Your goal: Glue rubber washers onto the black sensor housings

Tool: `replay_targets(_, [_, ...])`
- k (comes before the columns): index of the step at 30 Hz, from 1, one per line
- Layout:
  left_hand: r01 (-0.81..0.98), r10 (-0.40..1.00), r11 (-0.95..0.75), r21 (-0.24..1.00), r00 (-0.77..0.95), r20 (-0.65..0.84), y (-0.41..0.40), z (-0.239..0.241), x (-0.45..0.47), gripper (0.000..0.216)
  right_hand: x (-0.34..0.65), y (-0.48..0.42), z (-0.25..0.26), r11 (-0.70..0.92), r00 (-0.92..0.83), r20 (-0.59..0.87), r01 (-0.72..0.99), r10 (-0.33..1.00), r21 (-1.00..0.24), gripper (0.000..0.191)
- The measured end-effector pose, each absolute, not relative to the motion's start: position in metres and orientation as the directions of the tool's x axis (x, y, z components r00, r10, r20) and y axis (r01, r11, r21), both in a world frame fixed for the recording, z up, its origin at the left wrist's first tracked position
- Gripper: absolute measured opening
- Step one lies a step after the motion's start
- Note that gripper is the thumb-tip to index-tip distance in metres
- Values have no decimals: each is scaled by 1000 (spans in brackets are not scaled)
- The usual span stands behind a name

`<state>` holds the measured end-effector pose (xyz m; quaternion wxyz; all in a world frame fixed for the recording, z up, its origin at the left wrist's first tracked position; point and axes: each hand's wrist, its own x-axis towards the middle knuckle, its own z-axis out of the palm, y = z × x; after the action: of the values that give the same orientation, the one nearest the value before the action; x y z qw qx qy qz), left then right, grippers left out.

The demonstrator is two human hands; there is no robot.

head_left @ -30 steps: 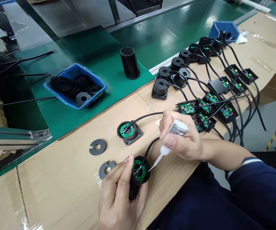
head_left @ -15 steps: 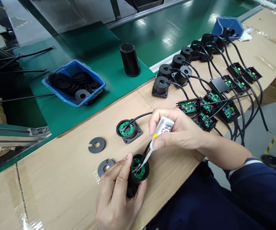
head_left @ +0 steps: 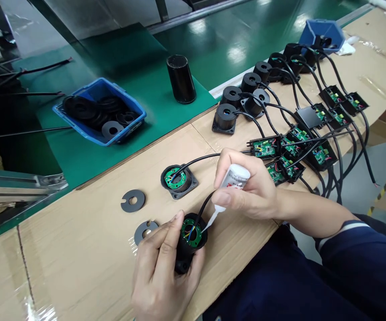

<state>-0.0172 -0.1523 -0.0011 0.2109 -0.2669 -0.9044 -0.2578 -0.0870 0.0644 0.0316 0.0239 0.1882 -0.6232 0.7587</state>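
Observation:
My left hand (head_left: 166, 272) is wrapped round a black round housing (head_left: 186, 255), tilted so its open end shows a green ring-shaped circuit board (head_left: 195, 240) with thin coloured wires. In my right hand (head_left: 246, 189) is a small white glue bottle (head_left: 235, 177), pinched nozzle down. Its thin tip (head_left: 206, 226) is at the right inner rim of the housing; whether it touches cannot be made out. A second housing (head_left: 179, 182) with an exposed board stands behind. Two notched black washers (head_left: 133, 201) lie to the left, the nearer one partly hidden by my left fingers.
A blue bin (head_left: 101, 111) of black rings and a black cylinder (head_left: 181, 79) stand on the green mat. Several housings (head_left: 225, 117) with cables run to open circuit boxes (head_left: 265, 147) at right. Another blue bin (head_left: 323, 35) is at the far right.
The bottle's tip has moved from the board's middle to the right inner rim of the housing, as my right hand shifted slightly right. My left hand keeps its hold.

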Motion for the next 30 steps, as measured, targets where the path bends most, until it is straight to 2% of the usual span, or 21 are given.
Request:
replay_targets(6, [594, 387, 730, 339, -767, 511, -154, -2, -14, 78, -86, 63, 26, -67, -925, 324, -317, -198, -946, 33])
replay_targets(16, [618, 420, 736, 277, -737, 530, -154, -1, -15, 81, -86, 63, 29, -13, -925, 297, -303, -235, -953, 39])
replay_targets(21, [621, 418, 740, 260, -727, 545, -152, -1, -15, 82, -86, 63, 29, -6, -913, 330, -338, -238, -941, 37])
replay_targets(27, [642, 353, 648, 410, -730, 585, -152, -7, -16, 116, -85, 64, 28, -7, -918, 318, -325, -236, -946, 36])
replay_targets(30, [627, 327, 665, 406, -733, 597, -149, -9, -16, 119, -84, 65, 28, 10, -929, 279, -290, -243, -957, 38])
